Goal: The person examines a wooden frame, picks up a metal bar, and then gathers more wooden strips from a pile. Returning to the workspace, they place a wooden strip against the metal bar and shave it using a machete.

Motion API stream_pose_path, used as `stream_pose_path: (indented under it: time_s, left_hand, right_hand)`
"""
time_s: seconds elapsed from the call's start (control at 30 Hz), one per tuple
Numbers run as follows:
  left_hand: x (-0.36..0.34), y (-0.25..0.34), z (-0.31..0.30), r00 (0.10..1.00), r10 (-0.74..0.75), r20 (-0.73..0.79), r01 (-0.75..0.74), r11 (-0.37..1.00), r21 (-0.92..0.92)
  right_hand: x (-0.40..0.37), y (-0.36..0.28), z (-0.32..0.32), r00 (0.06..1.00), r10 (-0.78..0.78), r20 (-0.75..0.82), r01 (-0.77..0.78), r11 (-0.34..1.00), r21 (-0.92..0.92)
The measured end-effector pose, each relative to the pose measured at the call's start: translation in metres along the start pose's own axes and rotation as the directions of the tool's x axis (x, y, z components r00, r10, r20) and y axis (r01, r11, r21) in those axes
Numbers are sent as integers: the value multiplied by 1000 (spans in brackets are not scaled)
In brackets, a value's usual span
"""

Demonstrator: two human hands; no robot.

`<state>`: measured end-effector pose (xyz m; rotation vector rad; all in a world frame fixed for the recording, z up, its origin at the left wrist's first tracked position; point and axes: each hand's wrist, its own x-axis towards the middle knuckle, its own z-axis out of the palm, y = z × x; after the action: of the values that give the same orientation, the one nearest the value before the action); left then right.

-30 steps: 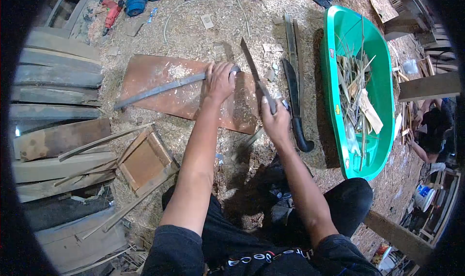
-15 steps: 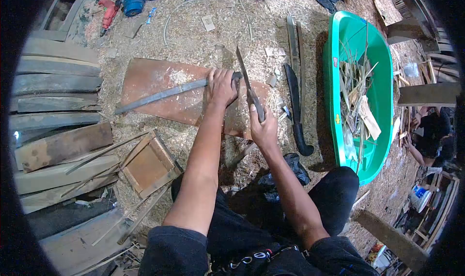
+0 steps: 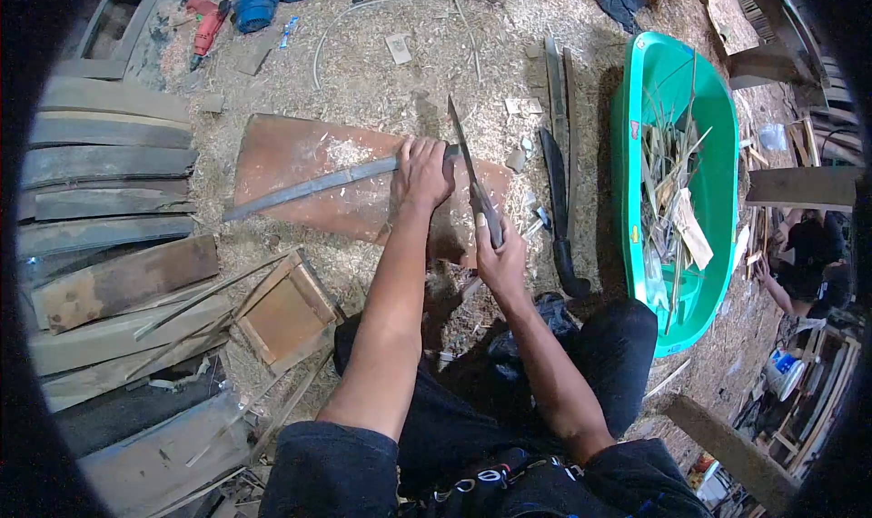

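Note:
My left hand [image 3: 423,171] is wrapped over a long grey strip [image 3: 331,180], close to the strip's right end. The strip slants across a brown flat board [image 3: 291,145] lying on the floor and strewn with shavings. In my right hand [image 3: 501,259] is the handle of a long-bladed knife [image 3: 471,159]. Its blade points away from me and slightly left, right beside the strip's end and just right of my left fingers. Farther right, a dark curved-handled machete-like tool [image 3: 556,195] lies on the floor.
A green tub [image 3: 633,273] with split wood scraps stands at right. Curved planks [image 3: 109,164] are stacked at left, near a small wooden frame [image 3: 286,313]. A red drill [image 3: 209,29] lies at upper left. Another person [image 3: 808,259] sits at far right.
The whole view has shifted slightly. The knife blade and right hand sit a little lower relative to the strip's end, while the left hand keeps its hold.

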<state>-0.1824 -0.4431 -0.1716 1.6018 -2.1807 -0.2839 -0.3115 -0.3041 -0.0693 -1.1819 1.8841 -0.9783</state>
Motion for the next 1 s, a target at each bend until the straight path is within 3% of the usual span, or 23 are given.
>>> stream_pose_path:
  time_s: [0.23, 0.33, 0.47, 0.5, 0.7, 0.87, 0.9, 1.0]
  left_hand:
    - [2, -1, -1, 1000, 8, 11, -8, 999, -31]
    - [0, 0, 1, 997, 11, -72, -18, 995, -97]
    - [4, 0, -4, 999, 25, -45, -29, 996, -79]
    - [5, 0, -3, 998, 25, -50, -28, 997, -69]
    - [-4, -1, 3, 998, 28, -57, -29, 999, -26]
    - [1, 0, 0, 1000, 13, -18, -14, 1000, -21]
    - [-3, -1, 3, 1000, 9, -3, -9, 999, -33]
    - [3, -3, 4, 1000, 12, -6, -12, 999, -43]
  right_hand:
    - [5, 6, 9, 997, -69, -30, 67, 996, -62]
    - [34, -4, 15, 1000, -23, -11, 23, 998, 52]
    - [4, 15, 10, 999, -48, -24, 47, 998, -36]
    - [-2, 11, 8, 997, -37, -72, 37, 999, 8]
    - [22, 9, 13, 995, 94, 23, -95, 995, 32]
    - [30, 26, 24, 998, -30, -61, 35, 996, 78]
    - [38, 24, 24, 1000, 0, -7, 0, 1000, 17]
    - [33, 24, 21, 998, 61, 18, -63, 995, 74]
